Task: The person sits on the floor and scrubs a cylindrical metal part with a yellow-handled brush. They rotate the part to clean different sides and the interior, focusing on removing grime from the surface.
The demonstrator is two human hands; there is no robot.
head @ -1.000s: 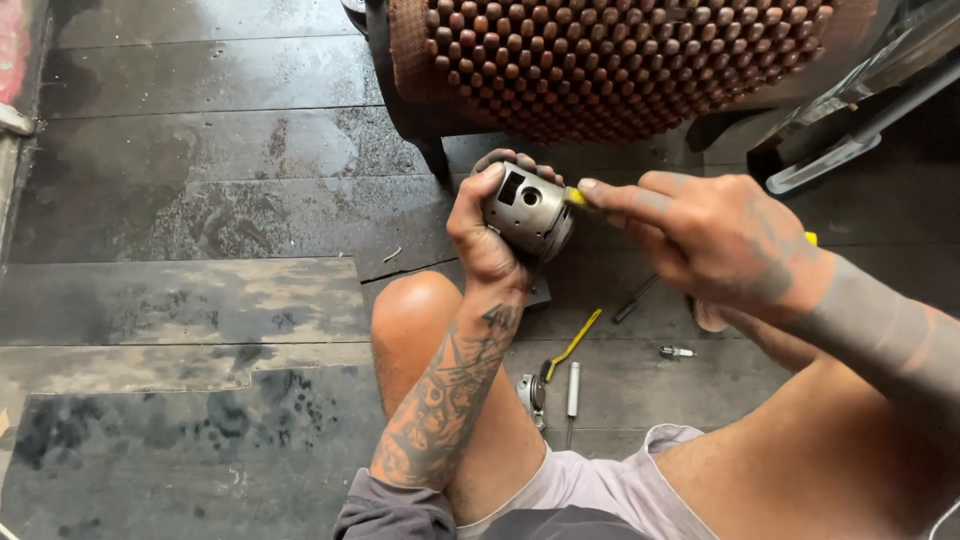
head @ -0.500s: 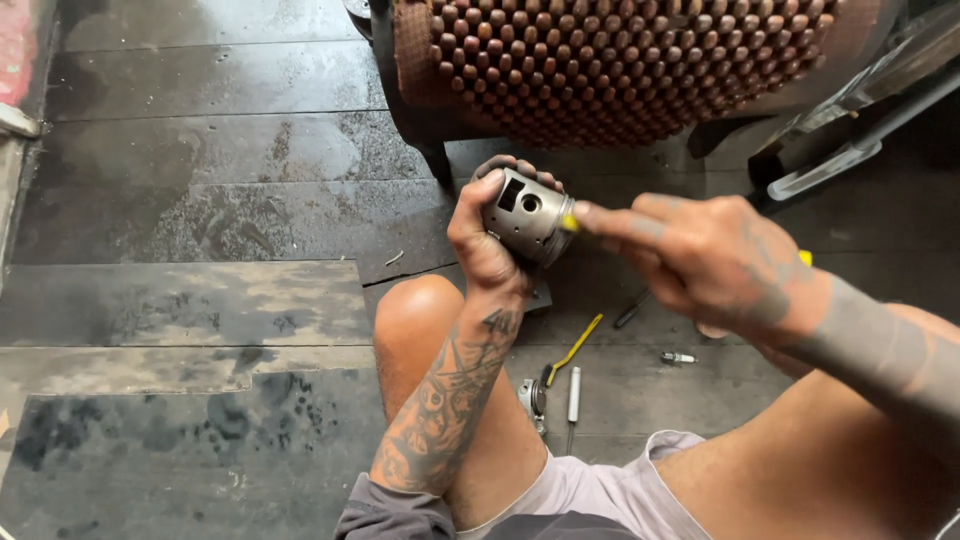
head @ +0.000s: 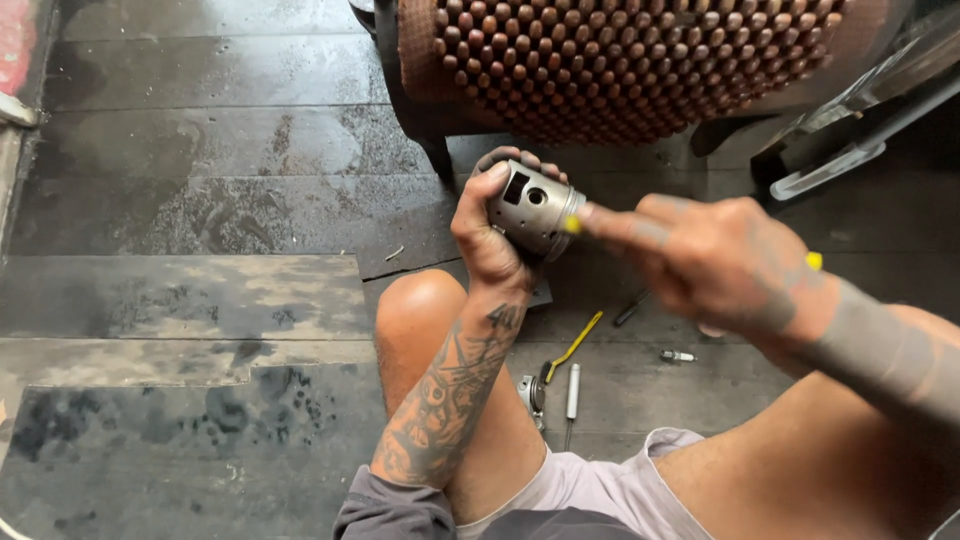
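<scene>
Matt grey metal piston (head: pixel 535 207), worn wooden floor (head: pixel 200 210)

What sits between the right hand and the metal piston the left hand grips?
In the head view, only a yellow tool tip bridges the right hand and the piston, held by the left hand.

A grey metal piston (head: pixel 533 207), holes in its side, lies tilted, open end rightward.

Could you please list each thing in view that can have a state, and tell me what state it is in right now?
Left hand: closed around the metal piston.
Metal piston: held up off the floor, lying sideways, holes in its side showing.
Right hand: closed on a yellow-handled tool, blurred.
Yellow-handled tool: its tip at the piston's end.
Yellow tool on the floor: lying loose.
Metal pin: lying flat on the floor.
</scene>
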